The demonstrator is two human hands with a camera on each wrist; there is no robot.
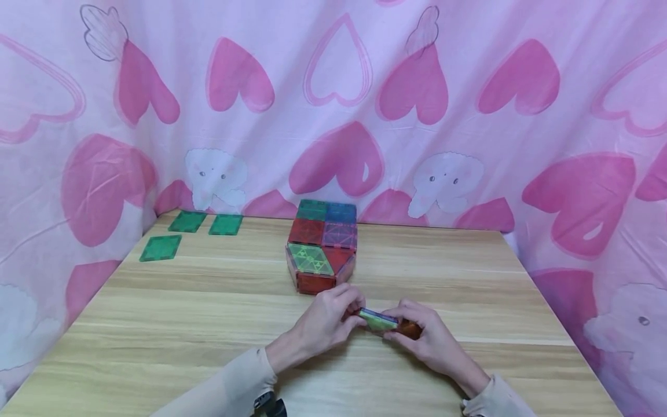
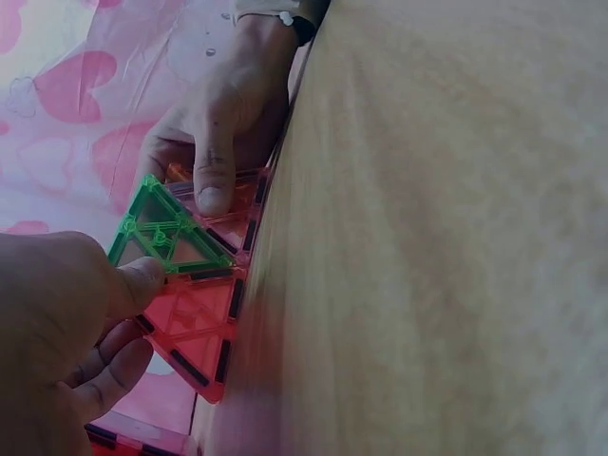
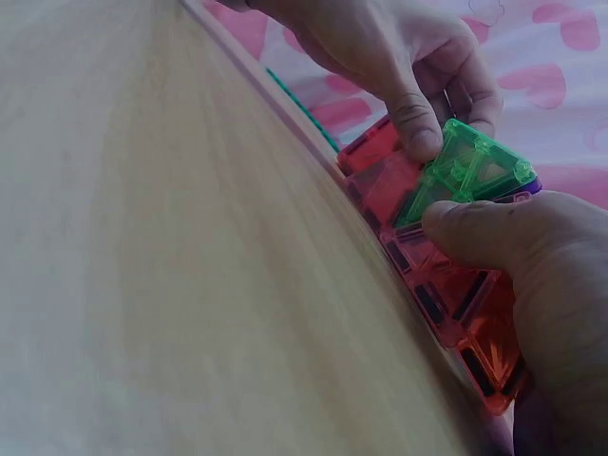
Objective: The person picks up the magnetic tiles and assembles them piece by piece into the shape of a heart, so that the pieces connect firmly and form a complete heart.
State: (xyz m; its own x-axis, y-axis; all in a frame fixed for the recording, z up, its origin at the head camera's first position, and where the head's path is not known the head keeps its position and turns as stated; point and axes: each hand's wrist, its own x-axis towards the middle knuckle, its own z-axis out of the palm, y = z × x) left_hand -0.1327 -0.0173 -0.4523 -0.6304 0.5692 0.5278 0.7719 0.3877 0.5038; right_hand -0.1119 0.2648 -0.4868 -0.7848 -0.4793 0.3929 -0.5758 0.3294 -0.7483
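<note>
Both hands hold a small group of translucent magnetic tiles low over the table, near its front middle. A green triangle tile (image 2: pixel 161 228) stands out in the wrist views, with red triangle tiles (image 2: pixel 195 313) behind and beside it. An orange tile (image 3: pixel 494 347) shows at the right end of the group, partly covered by the right hand. The left hand (image 1: pixel 328 315) pinches the group's left end between thumb and fingers. At the other end, the right hand (image 1: pixel 432 339) grips it, thumb over the near face.
Just beyond the hands stands a boxy structure of magnetic tiles (image 1: pixel 315 283), with green, blue, red, purple and yellow-green pieces on top. Green square tiles (image 1: pixel 160 248) lie at the table's far left. A pink heart-patterned curtain (image 1: pixel 333 162) hangs behind the wooden table (image 1: pixel 208 313).
</note>
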